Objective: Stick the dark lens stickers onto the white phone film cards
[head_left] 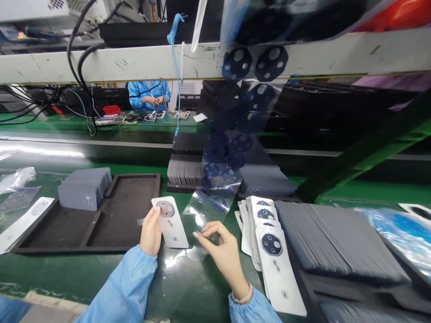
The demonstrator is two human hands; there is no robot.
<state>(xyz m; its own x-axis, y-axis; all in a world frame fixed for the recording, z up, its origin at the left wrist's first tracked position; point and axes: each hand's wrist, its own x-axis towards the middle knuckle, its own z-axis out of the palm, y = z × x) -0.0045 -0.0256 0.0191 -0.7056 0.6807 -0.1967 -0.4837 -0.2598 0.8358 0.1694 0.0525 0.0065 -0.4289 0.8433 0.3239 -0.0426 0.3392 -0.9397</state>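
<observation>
Left hand [151, 234] is clamped on the upper left edge of a thin white rectangular panel with rounded corners [175, 235], which extends to the right of the fingers and lies between both hands. Right hand [222, 252] is positioned just beside the panel, apart from it, with thumb and forefinger close together; whether they grip anything cannot be told. On the panel's face, a grey disc with small circular marks [165, 208] occupies the upper end, above dark script at mid-length and a small round mark near the lower edge.
</observation>
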